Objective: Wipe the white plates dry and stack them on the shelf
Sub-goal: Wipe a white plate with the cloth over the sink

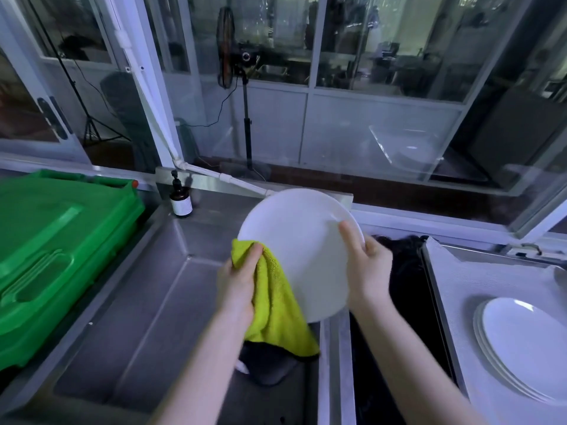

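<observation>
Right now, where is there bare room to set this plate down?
The white counter is bare from its left edge to the stack of plates; the stack's top is free. The sink floor is bare between the green crate and the yellow cloth. Crowded: below the held plate, where a dark cloth lies, and by the brown pump bottle.

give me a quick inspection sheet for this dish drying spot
surface: steel sink basin, white counter to its right
job's things: white plate tilted over the sink; yellow-green cloth against its lower left rim; stacked plates on the counter
clutter: green crate, brown pump bottle, dark cloth in the basin
hands: left hand grips the cloth; right hand holds the plate's right edge, thumb on its face
cables: black cable hanging by the fan stand
surroundings: glass partitions, standing fan, tripod behind the glass
</observation>
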